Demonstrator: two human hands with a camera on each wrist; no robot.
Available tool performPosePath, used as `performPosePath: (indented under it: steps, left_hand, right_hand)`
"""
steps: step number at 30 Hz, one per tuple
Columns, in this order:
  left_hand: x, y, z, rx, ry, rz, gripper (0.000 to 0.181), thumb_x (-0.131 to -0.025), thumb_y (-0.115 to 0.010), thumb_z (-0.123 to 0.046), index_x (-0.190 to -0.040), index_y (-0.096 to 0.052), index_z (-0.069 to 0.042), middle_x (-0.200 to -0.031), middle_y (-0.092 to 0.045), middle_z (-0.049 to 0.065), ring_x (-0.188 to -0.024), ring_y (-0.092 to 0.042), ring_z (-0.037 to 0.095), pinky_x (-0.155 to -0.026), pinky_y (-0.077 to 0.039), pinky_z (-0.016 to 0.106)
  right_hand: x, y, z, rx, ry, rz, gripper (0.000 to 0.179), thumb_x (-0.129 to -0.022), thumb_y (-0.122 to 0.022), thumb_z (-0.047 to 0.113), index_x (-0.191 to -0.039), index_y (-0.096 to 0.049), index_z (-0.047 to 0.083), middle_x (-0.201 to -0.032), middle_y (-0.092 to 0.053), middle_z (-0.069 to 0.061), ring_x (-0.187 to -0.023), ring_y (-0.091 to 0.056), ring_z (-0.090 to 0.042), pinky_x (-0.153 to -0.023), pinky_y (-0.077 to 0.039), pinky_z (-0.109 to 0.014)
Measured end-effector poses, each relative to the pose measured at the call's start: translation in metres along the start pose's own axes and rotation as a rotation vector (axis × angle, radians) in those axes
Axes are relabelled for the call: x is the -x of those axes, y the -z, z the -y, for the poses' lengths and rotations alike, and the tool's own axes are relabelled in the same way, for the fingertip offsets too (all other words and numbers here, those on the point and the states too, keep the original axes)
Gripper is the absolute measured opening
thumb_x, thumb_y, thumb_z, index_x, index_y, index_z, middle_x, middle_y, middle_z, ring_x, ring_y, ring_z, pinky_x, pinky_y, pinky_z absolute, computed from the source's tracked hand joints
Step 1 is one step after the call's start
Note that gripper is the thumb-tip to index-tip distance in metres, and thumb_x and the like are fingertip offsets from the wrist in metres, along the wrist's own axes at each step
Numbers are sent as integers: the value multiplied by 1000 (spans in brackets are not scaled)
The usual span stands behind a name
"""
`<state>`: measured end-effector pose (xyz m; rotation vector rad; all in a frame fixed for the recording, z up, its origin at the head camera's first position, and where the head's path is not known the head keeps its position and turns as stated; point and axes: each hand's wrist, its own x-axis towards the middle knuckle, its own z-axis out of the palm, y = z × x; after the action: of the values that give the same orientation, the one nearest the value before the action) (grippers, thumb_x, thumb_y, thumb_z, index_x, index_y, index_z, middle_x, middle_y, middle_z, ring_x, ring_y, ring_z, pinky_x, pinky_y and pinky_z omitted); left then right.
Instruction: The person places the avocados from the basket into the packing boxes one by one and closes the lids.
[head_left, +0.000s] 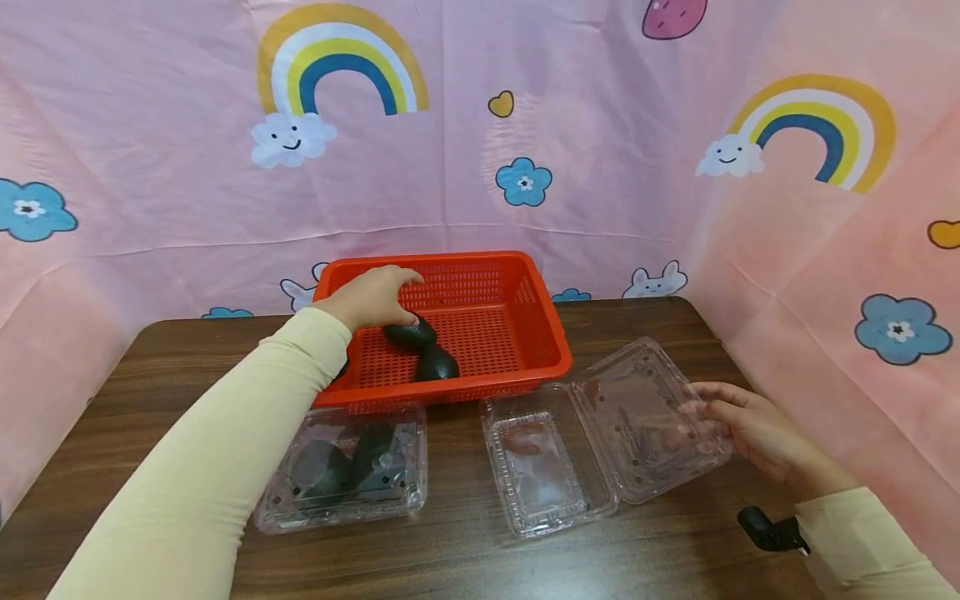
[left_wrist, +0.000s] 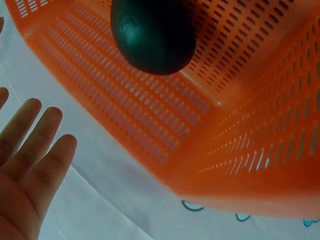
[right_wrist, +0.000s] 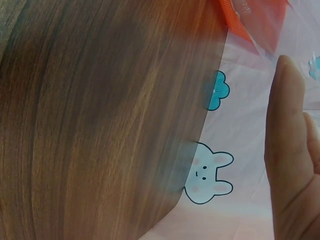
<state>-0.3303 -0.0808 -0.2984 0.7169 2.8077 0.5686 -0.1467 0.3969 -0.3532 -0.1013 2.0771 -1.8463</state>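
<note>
My left hand (head_left: 378,297) reaches over the left part of the red basket (head_left: 551,333), thumb and fingers spread. A dark green avocado (head_left: 408,333) lies just below the thumb; the left wrist view shows a smooth avocado (left_wrist: 152,35) apart from the fingers (left_wrist: 50,160). Another avocado (head_left: 437,363) touches the first, and a dark edge shows beside my sleeve. At the right, my right hand (head_left: 757,433) holds the outer edge of a clear hinged lid (head_left: 637,417), fingertips overlapping the plastic. The lid stands open beside its clear container base (head_left: 540,475), which has no avocado in it.
A closed clear container (head_left: 408,492) with dark avocados inside stands in front of the basket, partly behind my left sleeve. The wooden table (head_left: 465,558) meets a pink printed cloth (head_left: 600,233) at the back and right. A black strap piece (head_left: 768,529) hangs at my right wrist.
</note>
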Motion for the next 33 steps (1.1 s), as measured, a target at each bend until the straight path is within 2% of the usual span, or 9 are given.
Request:
performPosePath:
  steps: [8,14,17,21,25,33]
  left_hand:
    - [-3,-8,5,39,-3,57,60,-84,-73,-15,-136,-50,0,-132,-53,25,-122,-48,40,-102,-40,53]
    - [-5,-14,6,83,6,95,62,-85,-72,-21,-137,-47,2,-134,-50,27,-125,-45,41,-103,-38,54]
    - [-6,-17,9,102,16,112,63,-86,-72,-24,-137,-47,3,-133,-51,28,-124,-46,41,-102,-39,54]
    - [-7,-18,12,129,11,116,63,-86,-72,-26,-136,-48,3,-132,-52,28,-123,-47,42,-102,-40,54]
    - [-10,-20,14,139,2,124,63,-86,-73,-25,-136,-48,3,-130,-53,28,-120,-49,41,-101,-40,54]
    - [-16,-28,16,148,-2,204,67,-86,-73,-30,-137,-46,4,-127,-55,27,-118,-50,39,-101,-41,52]
  right_hand:
    - [-1,-2,2,79,-38,-54,21,-104,-42,14,-122,-50,21,-108,-64,11,-94,-68,-12,-75,-54,-28]
    - [0,-2,2,46,-11,-44,22,-104,-41,12,-118,-52,24,-107,-66,10,-93,-69,-12,-74,-55,-28]
    - [-1,-2,2,59,-31,-55,21,-104,-42,14,-120,-51,24,-107,-65,10,-93,-69,-12,-75,-55,-29]
    - [-2,-2,3,74,-45,-69,20,-104,-43,15,-122,-50,21,-107,-65,10,-93,-69,-13,-75,-55,-30]
    - [-2,-1,1,53,-24,-52,21,-103,-42,13,-119,-52,22,-107,-66,10,-93,-69,-14,-73,-55,-30]
    - [-1,1,1,15,-23,-39,21,-103,-42,11,-119,-53,21,-107,-67,8,-92,-69,-14,-72,-56,-31]
